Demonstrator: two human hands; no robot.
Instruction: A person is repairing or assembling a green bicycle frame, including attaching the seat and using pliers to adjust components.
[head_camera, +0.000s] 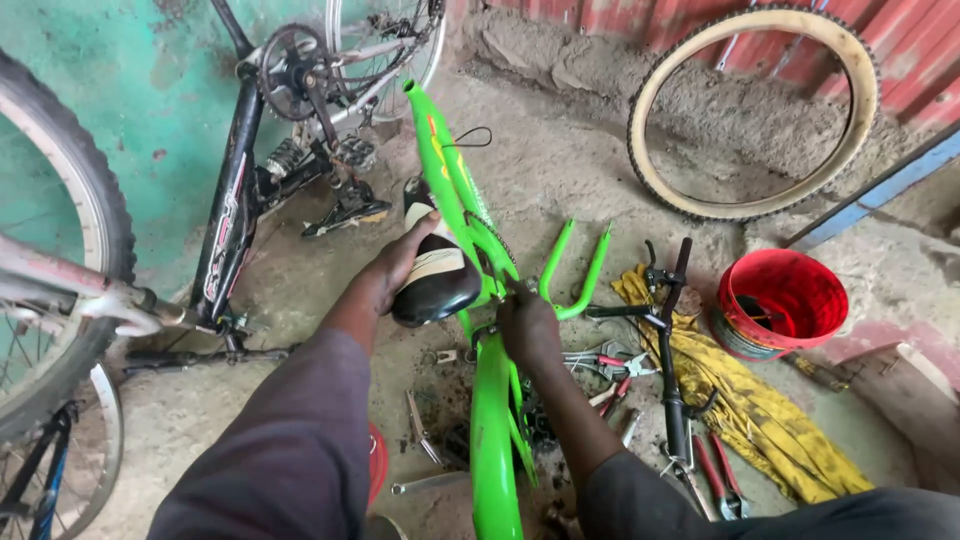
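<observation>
The left hand (400, 262) is grasping a black-and-white bicycle saddle (436, 268), fingers curled over its left flank, holding it against the bright green bicycle frame (490, 400), which is lying on the dirt floor (560, 170) and running from the near edge up toward the far wall. The right hand (528, 325) is clenched around something small at the seat clamp, just right of the saddle — whether it is a spanner or only the bolt cannot be told, since the fingers are hiding it.

To do this step well, the saddle wants to be kept lined up with the frame's top tube while the clamp is being worked; the left hand is best placed where it is, bracing against twist. The right hand should be turning in short, firm strokes, with the frame pressed down so that it is not rolling on the floor.

The green fork legs (575, 268) are jutting out just right of the right hand — a knuckle could catch there if the tool slips. Pliers with red grips (612, 362) and black handlebars (668, 330) are lying near on the right, beside a yellow cloth (760, 420) and a red bucket (785, 300). A black bicycle (240, 210) is standing on the left, well apart, and a tan-walled tyre (755, 110) is leaning far right.
</observation>
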